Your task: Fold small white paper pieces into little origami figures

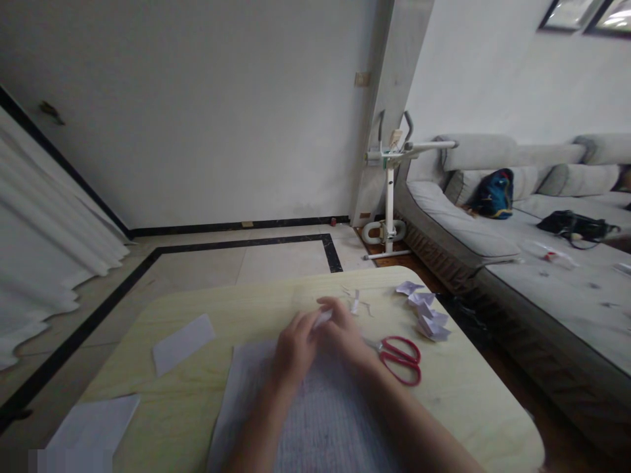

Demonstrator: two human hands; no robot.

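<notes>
Paper (323, 320), a small white piece, sits between the fingers of the left hand (294, 345) and the right hand (345, 334), above the far part of a large patterned sheet (315, 420) on the pale table (473, 387). Both hands are drawn in close together, fingers curled and nearly closed on the piece; blur and the fingers themselves hide the exact grip and any crease. The step in hand looks like fine finger work on that one piece, perhaps folding or pressing, though I cannot tell how far along it is. Any further shaping would call for one hand to steady the piece while the other works its edge lightly, since a squeeze could crumple it. Red-handled scissors (401, 359) lie just beside the right forearm (neither hand holds them). Past the right hand are thin paper scraps (355, 303), with a cluster of folded paper shapes (431, 322) farther right. Two plain white sheets, one farther off (182, 343) and one nearer (96, 424), lie on the left.
</notes>
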